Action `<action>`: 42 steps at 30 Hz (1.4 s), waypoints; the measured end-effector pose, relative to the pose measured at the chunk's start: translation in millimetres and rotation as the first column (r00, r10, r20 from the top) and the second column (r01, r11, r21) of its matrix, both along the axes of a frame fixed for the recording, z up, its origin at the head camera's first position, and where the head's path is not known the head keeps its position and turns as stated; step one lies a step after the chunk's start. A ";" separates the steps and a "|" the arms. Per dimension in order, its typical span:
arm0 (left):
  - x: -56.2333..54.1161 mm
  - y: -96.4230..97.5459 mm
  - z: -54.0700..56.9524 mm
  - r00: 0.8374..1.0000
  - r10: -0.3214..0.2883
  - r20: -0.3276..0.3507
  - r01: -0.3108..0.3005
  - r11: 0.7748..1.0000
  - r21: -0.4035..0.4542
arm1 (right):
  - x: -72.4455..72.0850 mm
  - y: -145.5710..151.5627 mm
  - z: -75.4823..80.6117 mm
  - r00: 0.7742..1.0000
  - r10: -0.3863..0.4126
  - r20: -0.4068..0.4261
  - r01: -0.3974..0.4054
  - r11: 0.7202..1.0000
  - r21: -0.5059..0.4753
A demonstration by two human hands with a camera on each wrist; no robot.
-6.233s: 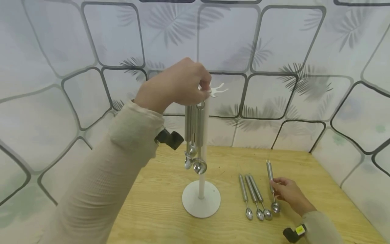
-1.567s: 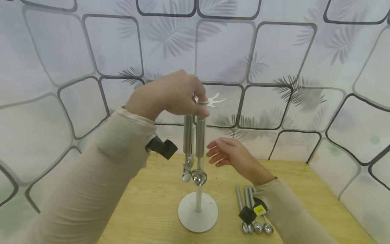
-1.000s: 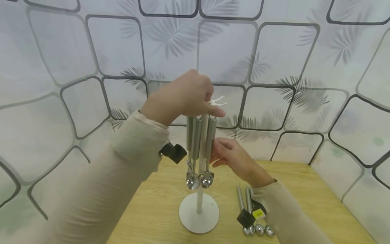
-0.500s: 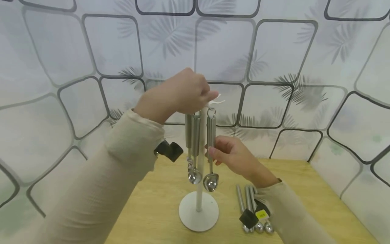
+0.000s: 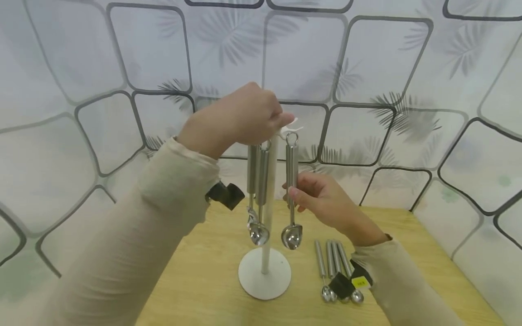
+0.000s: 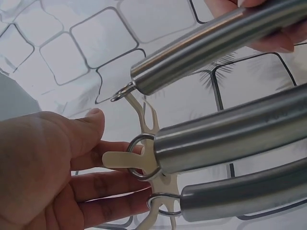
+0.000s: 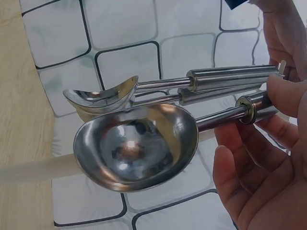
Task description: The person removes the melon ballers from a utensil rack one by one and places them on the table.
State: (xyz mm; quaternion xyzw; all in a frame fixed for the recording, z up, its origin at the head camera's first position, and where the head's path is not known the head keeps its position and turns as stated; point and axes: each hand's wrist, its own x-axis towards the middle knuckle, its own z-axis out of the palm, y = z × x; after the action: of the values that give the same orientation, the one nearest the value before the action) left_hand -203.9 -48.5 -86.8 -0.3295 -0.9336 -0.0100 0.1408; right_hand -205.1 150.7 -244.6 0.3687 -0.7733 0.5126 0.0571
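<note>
**Steel scoop [image 5: 292, 167] pinched in my right hand [image 5: 326, 199]**

Its handle is a smooth metal tube, its bowl [image 7: 136, 146] mirror-bright and rounded. The white stand [image 5: 265, 281] has a slim pole, flat round base and branching hooks [image 6: 117, 160]. Open air separates the scoop from the hanging utensils [image 5: 263, 176]. My right thumb and fingers grip the lower handle, its ring beside a hook tip; my left hand [image 5: 242, 117] has relaxed fingers behind the hooks, thumb apart.

Pale backdrop [image 5: 302, 59] — perhaps cloth, leaf-printed, dark-outlined, yellowish wood-grain tabletop [image 5: 191, 280]
</note>
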 end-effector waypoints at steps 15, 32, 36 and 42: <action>-5.3 -3.8 -0.4 1.000 0.008 0.000 -0.008 1.000 -0.011 | 0.8 16.8 7.0 0.998 -0.010 -0.057 0.011 1.000 0.010; -4.4 -5.7 -0.6 0.999 -0.029 -0.025 0.028 1.000 -0.006 | -4.5 58.7 -19.0 0.985 -0.166 0.037 0.164 0.985 0.046; -3.3 -5.4 -2.3 1.000 -0.019 -0.009 0.019 1.000 0.003 | -7.5 71.1 -30.5 0.977 -0.202 0.063 0.199 0.978 0.056; -4.2 -5.5 -3.8 1.000 -0.023 -0.009 0.023 1.000 0.021 | -10.3 90.7 -47.1 0.961 -0.262 0.093 0.254 0.963 0.089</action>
State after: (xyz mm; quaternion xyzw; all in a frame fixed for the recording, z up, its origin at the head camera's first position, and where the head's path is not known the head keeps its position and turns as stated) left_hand -208.1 -54.0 -90.6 -0.3386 -0.9290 -0.0201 0.1481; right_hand -215.4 241.5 -291.7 0.2396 -0.8356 0.4895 0.0690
